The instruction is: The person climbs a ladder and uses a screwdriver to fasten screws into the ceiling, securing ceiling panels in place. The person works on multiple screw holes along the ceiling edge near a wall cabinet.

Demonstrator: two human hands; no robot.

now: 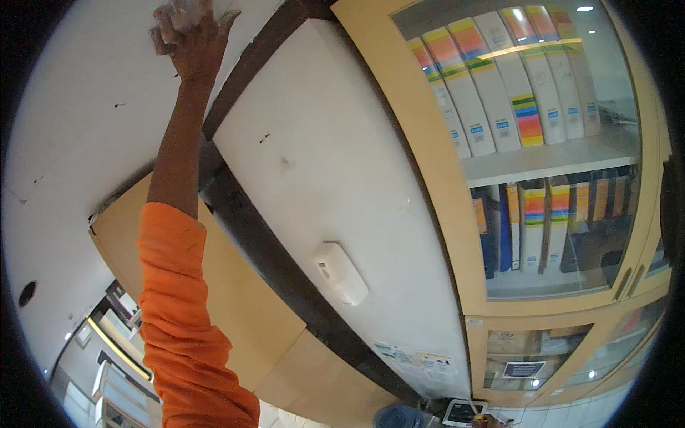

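My left hand (191, 43) is raised against the white ceiling (85, 85) at the top left, in an orange sleeve, with fingers bent around a whitish thing that I cannot make out, partly cut off by the frame edge. My right hand (494, 421) shows only partly at the bottom edge, closed on a thin tool with a yellowish part, too small to name.
Glass-doored wooden cabinets (435, 214) with binders stand at right. A white wall dispenser (341, 273) hangs on the pale wall (321, 143), bordered by dark trim. A beige panel (250, 307) is behind my forearm; a blue-grey bin (396, 417) and a tablet-like object (460, 412) sit low.
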